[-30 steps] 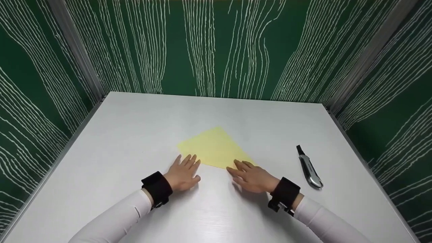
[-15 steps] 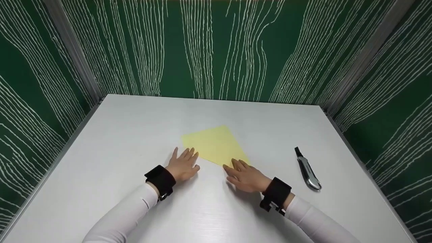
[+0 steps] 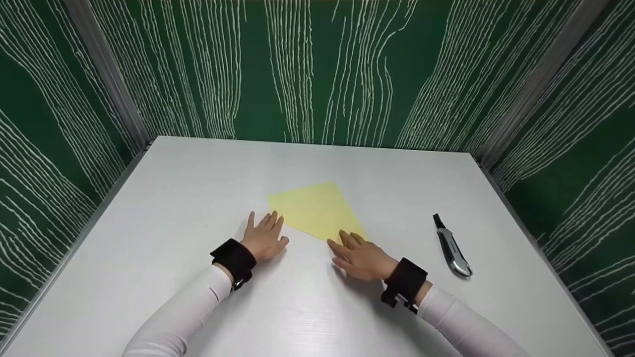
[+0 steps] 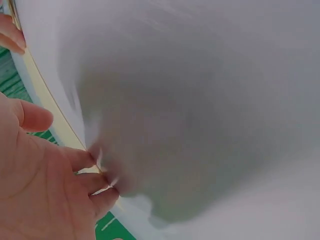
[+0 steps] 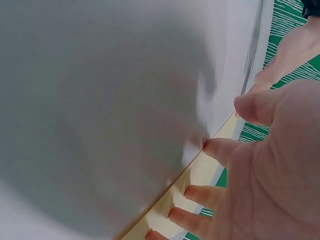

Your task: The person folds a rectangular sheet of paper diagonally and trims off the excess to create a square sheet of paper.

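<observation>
A flat sheet of yellow paper (image 3: 317, 208) lies on the white table, its near edge between my two hands. My left hand (image 3: 264, 239) has its fingers spread, with the fingertips right at the paper's left near edge. On the other side, my right hand (image 3: 364, 258) touches the paper's right near corner with straight fingers, covering that corner. In the left wrist view the fingertips of the left hand (image 4: 55, 185) meet the surface along the paper's edge. The right wrist view has the fingers of the right hand (image 5: 250, 175) reaching over the yellow strip of paper (image 5: 185, 195).
A grey and black utility knife (image 3: 454, 250) lies to the right of my right hand. The white table (image 3: 198, 168) ends at a green wall (image 3: 342, 74) with pale wavy lines. Similar green panels rise at the left and right sides.
The paper has turned slightly and shifted away from me. My left hand has moved forward and a little left along its edge; my right hand has moved slightly left with it.
</observation>
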### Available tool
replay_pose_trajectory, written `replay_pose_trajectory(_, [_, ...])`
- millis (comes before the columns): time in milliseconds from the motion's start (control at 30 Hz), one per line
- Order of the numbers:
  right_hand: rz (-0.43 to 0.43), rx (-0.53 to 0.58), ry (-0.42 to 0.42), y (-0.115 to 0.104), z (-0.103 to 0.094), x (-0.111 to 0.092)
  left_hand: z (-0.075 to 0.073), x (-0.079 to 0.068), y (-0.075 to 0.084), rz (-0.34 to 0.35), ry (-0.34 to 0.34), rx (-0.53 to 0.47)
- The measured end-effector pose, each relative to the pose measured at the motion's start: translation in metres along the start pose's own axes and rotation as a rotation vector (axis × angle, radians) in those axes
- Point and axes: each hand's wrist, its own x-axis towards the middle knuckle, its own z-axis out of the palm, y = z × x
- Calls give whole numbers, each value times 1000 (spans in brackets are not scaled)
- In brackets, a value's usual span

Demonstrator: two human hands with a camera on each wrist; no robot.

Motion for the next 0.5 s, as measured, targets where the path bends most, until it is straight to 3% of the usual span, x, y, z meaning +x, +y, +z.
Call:
replay_pose_trajectory(267, [-4, 4, -4, 0, -2, 0, -2, 3, -4, -3, 4, 28])
replay_pose_trajectory(500, [-7, 1, 3, 2, 1, 0, 7, 6, -10, -30, 72, 151])
